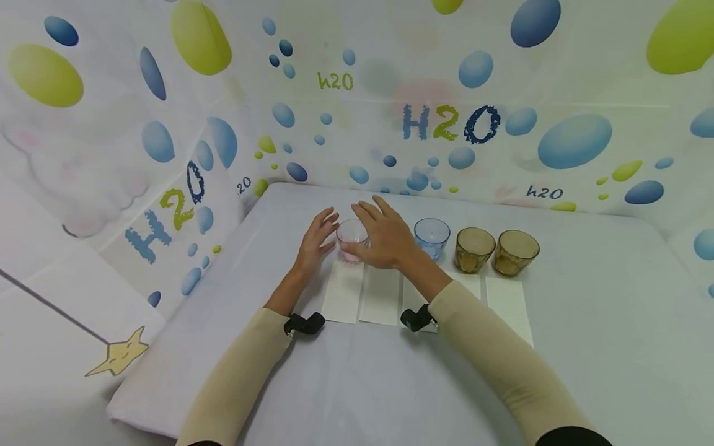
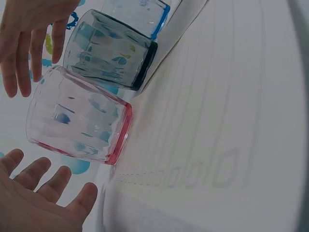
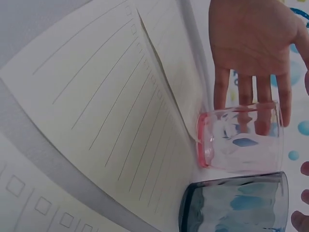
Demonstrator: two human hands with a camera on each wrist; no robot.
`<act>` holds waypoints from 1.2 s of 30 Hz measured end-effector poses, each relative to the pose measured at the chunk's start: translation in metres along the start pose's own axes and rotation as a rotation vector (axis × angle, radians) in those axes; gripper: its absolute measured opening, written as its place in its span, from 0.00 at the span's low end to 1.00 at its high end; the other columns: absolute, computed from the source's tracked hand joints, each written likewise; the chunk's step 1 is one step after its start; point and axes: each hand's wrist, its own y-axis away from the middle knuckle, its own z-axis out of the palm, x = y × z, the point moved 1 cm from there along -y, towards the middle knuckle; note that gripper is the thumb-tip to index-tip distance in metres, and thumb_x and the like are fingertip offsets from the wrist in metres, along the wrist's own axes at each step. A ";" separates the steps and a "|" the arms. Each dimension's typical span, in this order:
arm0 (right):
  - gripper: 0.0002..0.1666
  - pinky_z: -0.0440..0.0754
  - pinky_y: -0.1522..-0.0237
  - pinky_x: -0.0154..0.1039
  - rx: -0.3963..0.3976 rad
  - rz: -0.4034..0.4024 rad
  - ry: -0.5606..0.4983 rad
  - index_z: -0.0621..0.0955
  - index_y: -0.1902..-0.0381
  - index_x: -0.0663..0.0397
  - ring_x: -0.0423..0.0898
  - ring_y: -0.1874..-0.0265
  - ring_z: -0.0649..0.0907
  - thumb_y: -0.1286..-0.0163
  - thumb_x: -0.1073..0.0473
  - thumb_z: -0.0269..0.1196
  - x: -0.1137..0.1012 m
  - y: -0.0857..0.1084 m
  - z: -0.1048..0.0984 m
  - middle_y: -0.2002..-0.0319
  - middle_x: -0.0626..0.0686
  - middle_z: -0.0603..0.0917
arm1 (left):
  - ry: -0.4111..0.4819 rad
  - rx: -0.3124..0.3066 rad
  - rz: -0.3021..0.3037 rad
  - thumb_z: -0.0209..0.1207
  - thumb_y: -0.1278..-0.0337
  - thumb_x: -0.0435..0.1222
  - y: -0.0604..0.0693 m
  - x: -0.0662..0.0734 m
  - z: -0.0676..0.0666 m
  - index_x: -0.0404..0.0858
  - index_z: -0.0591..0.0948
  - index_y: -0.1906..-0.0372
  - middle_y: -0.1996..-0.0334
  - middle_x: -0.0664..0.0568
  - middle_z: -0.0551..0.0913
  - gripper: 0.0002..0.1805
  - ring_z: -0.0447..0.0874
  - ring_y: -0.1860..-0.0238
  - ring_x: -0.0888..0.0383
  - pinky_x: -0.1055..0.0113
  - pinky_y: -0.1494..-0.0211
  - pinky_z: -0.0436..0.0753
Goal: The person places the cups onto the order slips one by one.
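Observation:
A clear pink glass [image 1: 352, 233] stands upright between the two hands, partly hidden by the right one in the head view. My left hand [image 1: 318, 243] is at its left side, fingers spread and loosely bent, with a gap to the glass in the left wrist view. My right hand [image 1: 386, 238] is held with its fingers extended, close to the pink glass and a dark blue-grey glass [image 2: 110, 50]. That dark glass stands right beside the pink one and is hidden behind the right hand in the head view. Neither hand holds anything.
Right of the hands stand a light blue glass [image 1: 432, 238] and two amber glasses, the nearer amber glass [image 1: 474, 251] and the outer amber glass [image 1: 515, 253]. Several lined paper sheets [image 1: 343, 296] lie in a row before the glasses on a white-covered table [image 1: 357, 384]. A printed backdrop [image 1: 368, 148] rises behind.

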 end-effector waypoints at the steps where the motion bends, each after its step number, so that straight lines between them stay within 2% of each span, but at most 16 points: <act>1: 0.52 0.55 0.21 0.55 -0.015 0.010 -0.001 0.64 0.22 0.53 0.59 0.21 0.57 0.33 0.26 0.53 0.000 -0.001 0.000 0.24 0.55 0.67 | 0.023 0.001 -0.008 0.39 0.22 0.44 0.000 0.000 0.000 0.41 0.56 0.20 0.22 0.39 0.57 0.31 0.55 0.22 0.40 0.35 0.23 0.55; 5: 0.53 0.54 0.21 0.56 -0.091 0.065 -0.018 0.63 0.22 0.52 0.57 0.21 0.55 0.33 0.24 0.52 0.000 -0.006 0.005 0.24 0.54 0.67 | 0.099 0.010 -0.036 0.36 0.22 0.46 0.000 -0.001 0.001 0.42 0.55 0.20 0.21 0.38 0.55 0.31 0.54 0.21 0.42 0.37 0.21 0.53; 9: 0.54 0.53 0.21 0.57 -0.155 0.109 -0.037 0.63 0.22 0.51 0.56 0.20 0.54 0.33 0.22 0.51 0.000 -0.009 0.012 0.24 0.54 0.68 | 0.128 0.027 -0.048 0.36 0.23 0.48 0.001 -0.005 0.000 0.43 0.56 0.20 0.21 0.39 0.55 0.32 0.55 0.22 0.44 0.40 0.21 0.54; 14: 0.55 0.53 0.21 0.56 -0.181 0.114 0.000 0.65 0.23 0.55 0.57 0.20 0.54 0.32 0.22 0.49 0.001 -0.012 0.016 0.26 0.55 0.70 | 0.140 0.029 -0.036 0.37 0.24 0.49 0.001 -0.007 0.002 0.44 0.57 0.21 0.21 0.41 0.58 0.32 0.56 0.22 0.43 0.39 0.21 0.56; 19: 0.56 0.53 0.21 0.55 -0.207 0.125 0.015 0.66 0.24 0.58 0.57 0.20 0.54 0.32 0.21 0.48 0.003 -0.015 0.018 0.28 0.58 0.73 | 0.193 0.020 -0.031 0.35 0.24 0.43 -0.002 -0.010 0.005 0.42 0.57 0.21 0.22 0.40 0.59 0.31 0.56 0.23 0.40 0.39 0.21 0.55; 22: 0.56 0.53 0.21 0.55 -0.219 0.134 0.026 0.66 0.24 0.60 0.57 0.21 0.55 0.33 0.22 0.49 0.005 -0.017 0.018 0.29 0.59 0.73 | 0.206 0.010 -0.023 0.34 0.25 0.43 -0.003 -0.012 0.006 0.42 0.57 0.21 0.22 0.40 0.59 0.31 0.58 0.23 0.41 0.41 0.21 0.55; 27: 0.57 0.52 0.20 0.55 -0.243 0.147 0.050 0.65 0.24 0.61 0.58 0.21 0.56 0.33 0.21 0.49 0.005 -0.018 0.018 0.28 0.59 0.72 | 0.205 0.007 -0.011 0.34 0.24 0.46 -0.002 -0.013 0.006 0.45 0.58 0.21 0.22 0.41 0.59 0.31 0.59 0.24 0.43 0.41 0.21 0.55; 36: 0.56 0.51 0.20 0.54 -0.255 0.157 0.060 0.67 0.25 0.60 0.58 0.21 0.56 0.33 0.21 0.50 0.005 -0.020 0.021 0.29 0.59 0.73 | 0.221 -0.002 -0.011 0.30 0.25 0.43 -0.001 -0.012 0.005 0.43 0.57 0.21 0.22 0.41 0.60 0.31 0.57 0.23 0.40 0.39 0.21 0.55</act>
